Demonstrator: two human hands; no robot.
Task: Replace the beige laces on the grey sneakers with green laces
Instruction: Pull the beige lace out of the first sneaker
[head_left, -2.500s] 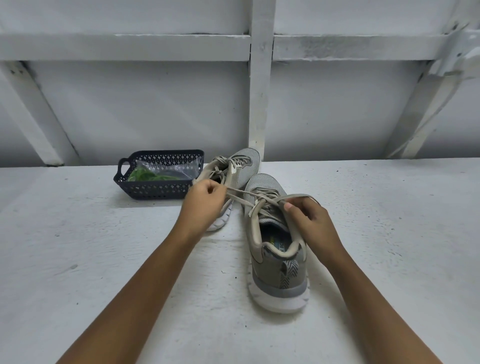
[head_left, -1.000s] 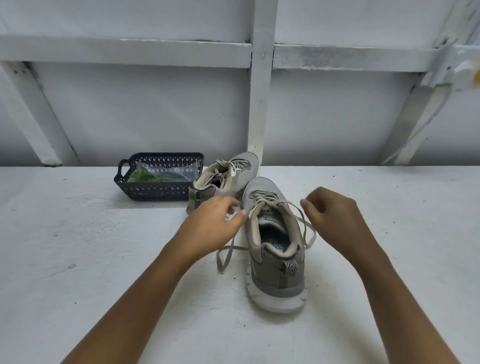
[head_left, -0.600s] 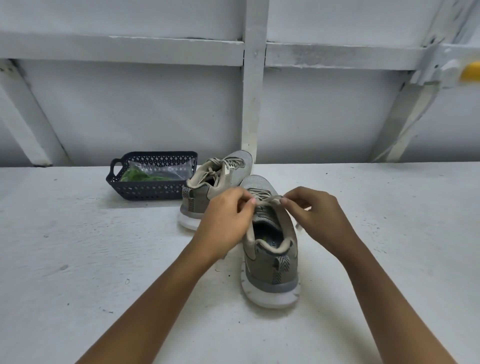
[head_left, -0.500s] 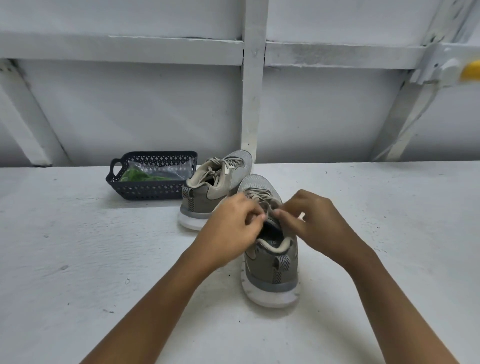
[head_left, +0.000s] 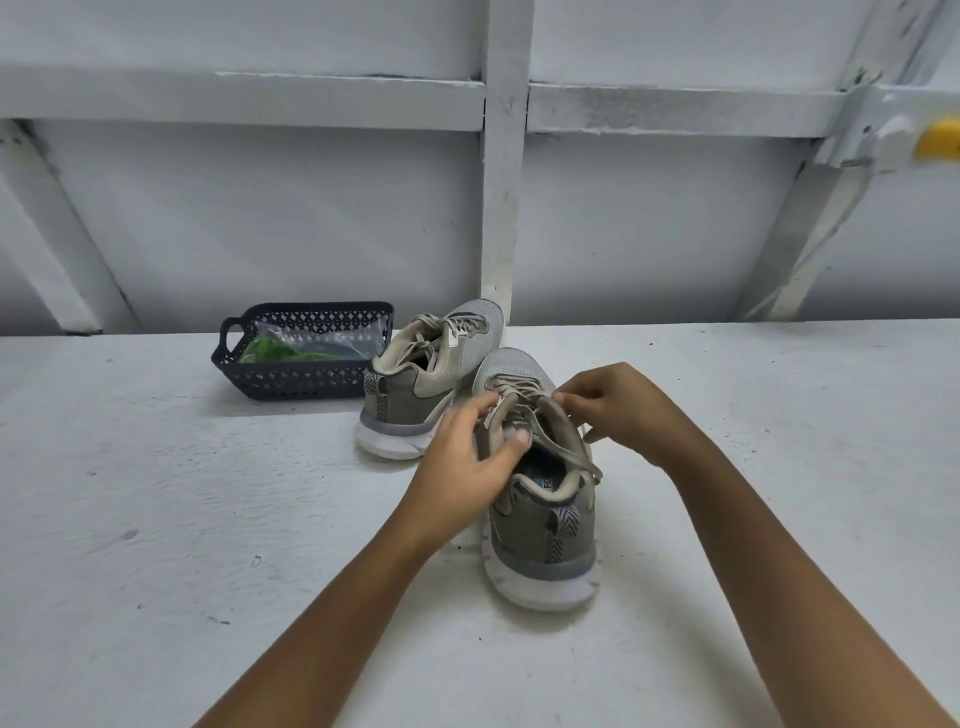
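Grey sneakers (head_left: 457, 374), 2 in number, stand side by side on a white table (head_left: 156, 519) before a white framed wall (head_left: 260, 234). The near sneaker (head_left: 545, 545) sits at centre, heel toward the viewer and toe pointing away. The far sneaker (head_left: 410, 405) stands just behind and to its left, angled, fully laced, with its toe close to the wall's upright post. A dark perforated basket (head_left: 291, 375) with a loop handle rests just left of the far sneaker; whether the 2 touch cannot be told. The left hand (head_left: 462, 473) grips the near sneaker's left eyelet flap, thumb inside the opening and fingers curled over the outside. The right hand (head_left: 618, 410), fingers curled, pinches the beige lace (head_left: 511, 387) at the upper right eyelets. Inside the basket lies a clear plastic bag (head_left: 337, 340) holding the green laces (head_left: 270, 349). The beige lace is crossed over the lower eyelets, and 1 loose end (head_left: 586, 460) trails over the right side of the collar.
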